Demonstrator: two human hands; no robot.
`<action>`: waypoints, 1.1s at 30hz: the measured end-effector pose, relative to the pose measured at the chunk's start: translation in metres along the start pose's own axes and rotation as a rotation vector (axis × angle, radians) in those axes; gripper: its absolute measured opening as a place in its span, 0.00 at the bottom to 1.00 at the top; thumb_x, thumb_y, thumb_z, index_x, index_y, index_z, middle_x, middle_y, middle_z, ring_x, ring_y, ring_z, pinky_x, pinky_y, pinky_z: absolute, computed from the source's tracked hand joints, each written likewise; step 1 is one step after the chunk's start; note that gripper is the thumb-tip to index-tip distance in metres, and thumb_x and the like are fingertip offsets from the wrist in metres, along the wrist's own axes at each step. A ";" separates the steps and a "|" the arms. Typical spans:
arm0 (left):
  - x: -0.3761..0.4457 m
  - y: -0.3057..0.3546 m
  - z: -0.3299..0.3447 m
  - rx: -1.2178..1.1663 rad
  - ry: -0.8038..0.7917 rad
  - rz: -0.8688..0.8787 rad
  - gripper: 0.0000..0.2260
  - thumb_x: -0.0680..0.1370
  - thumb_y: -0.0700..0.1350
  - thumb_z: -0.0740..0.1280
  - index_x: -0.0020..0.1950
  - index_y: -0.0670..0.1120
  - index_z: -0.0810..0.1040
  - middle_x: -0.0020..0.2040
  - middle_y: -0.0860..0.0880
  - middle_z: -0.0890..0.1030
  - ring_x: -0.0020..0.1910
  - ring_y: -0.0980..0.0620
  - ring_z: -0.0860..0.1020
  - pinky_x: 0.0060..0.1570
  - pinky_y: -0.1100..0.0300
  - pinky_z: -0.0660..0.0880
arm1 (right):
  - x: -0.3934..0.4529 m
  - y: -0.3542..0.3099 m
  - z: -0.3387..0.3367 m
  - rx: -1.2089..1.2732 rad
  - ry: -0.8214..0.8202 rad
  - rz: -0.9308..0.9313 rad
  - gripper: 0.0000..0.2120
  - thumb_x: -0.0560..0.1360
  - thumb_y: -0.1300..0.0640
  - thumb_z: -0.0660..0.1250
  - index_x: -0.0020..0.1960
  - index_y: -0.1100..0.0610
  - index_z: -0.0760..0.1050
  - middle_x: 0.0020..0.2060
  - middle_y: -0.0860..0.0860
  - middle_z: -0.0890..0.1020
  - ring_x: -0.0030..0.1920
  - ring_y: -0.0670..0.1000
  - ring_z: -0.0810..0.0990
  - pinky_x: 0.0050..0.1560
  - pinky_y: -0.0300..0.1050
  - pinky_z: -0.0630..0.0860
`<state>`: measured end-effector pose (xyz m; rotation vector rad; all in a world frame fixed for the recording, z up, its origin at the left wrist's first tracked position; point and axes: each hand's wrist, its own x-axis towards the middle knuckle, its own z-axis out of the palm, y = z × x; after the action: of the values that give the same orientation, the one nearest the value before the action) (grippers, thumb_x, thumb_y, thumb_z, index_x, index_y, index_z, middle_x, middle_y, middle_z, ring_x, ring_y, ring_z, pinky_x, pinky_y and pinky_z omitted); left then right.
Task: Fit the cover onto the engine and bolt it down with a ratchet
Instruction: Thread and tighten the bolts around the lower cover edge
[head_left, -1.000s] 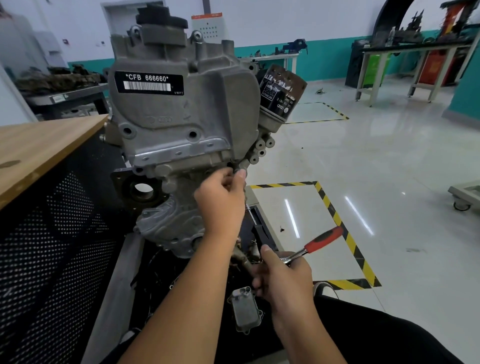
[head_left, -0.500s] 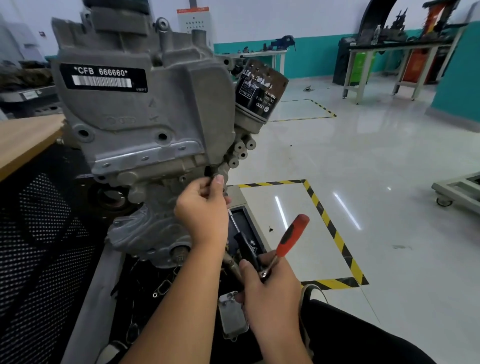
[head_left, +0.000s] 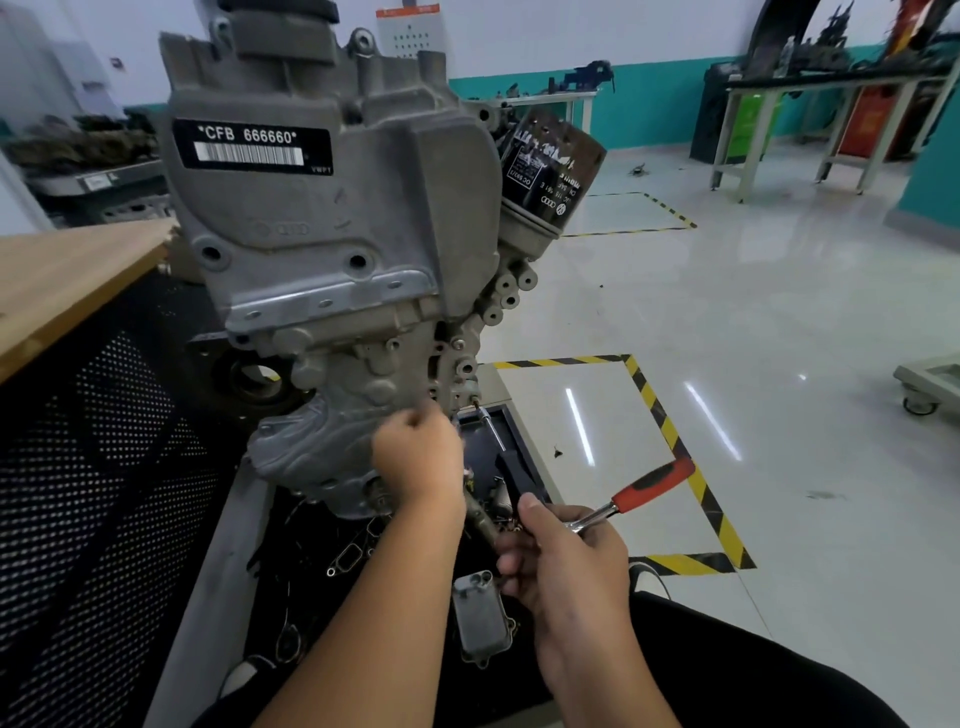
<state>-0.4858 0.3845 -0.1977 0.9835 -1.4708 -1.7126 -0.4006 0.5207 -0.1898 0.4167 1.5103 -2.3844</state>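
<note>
A cast-aluminium engine (head_left: 332, 270) fills the upper left of the frame, its rough grey face ribbed and dotted with round bolt holes. Its upper cover (head_left: 322, 223) is a smoother, flat-faced casting seated against the block, carrying a black label (head_left: 253, 146) printed "*CFB 666660*" above a white barcode. A black cylindrical oil filter (head_left: 550, 171) juts out at the cover's right edge, its printing too small to read. The left hand (head_left: 421, 457) is curled into a loose fist at the lower right corner of the engine, fingertips against the casting; whether it pinches anything cannot be told. The right hand (head_left: 566, 561), lower centre, is closed around the chrome head end of a ratchet (head_left: 631, 499), whose red and black rubber grip angles up to the right. A small ribbed metal block (head_left: 480, 618) lies below, between the forearms. The engine's top is cut off by the frame.
</note>
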 end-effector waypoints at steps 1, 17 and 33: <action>-0.002 -0.007 0.001 0.068 -0.073 -0.125 0.11 0.80 0.46 0.66 0.42 0.41 0.81 0.32 0.45 0.83 0.28 0.46 0.79 0.28 0.57 0.73 | 0.000 0.000 0.000 0.004 0.000 -0.004 0.11 0.78 0.61 0.71 0.55 0.67 0.73 0.33 0.63 0.82 0.25 0.53 0.76 0.24 0.43 0.71; 0.007 0.009 0.027 -0.309 -0.321 -0.522 0.05 0.81 0.40 0.68 0.47 0.40 0.78 0.30 0.44 0.83 0.25 0.51 0.82 0.25 0.59 0.79 | -0.005 -0.010 -0.012 -0.009 0.035 -0.088 0.10 0.76 0.64 0.72 0.51 0.67 0.72 0.29 0.66 0.80 0.20 0.56 0.74 0.21 0.42 0.69; -0.038 0.056 0.001 -0.512 -0.409 -0.315 0.04 0.79 0.42 0.70 0.50 0.41 0.82 0.34 0.47 0.83 0.25 0.55 0.78 0.24 0.66 0.71 | -0.043 -0.014 0.006 -0.049 -0.010 -0.385 0.07 0.74 0.65 0.73 0.46 0.63 0.75 0.27 0.63 0.79 0.17 0.59 0.72 0.17 0.44 0.68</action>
<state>-0.4674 0.4096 -0.1381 0.6294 -1.0409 -2.4724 -0.3670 0.5250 -0.1590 0.1086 1.7749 -2.6166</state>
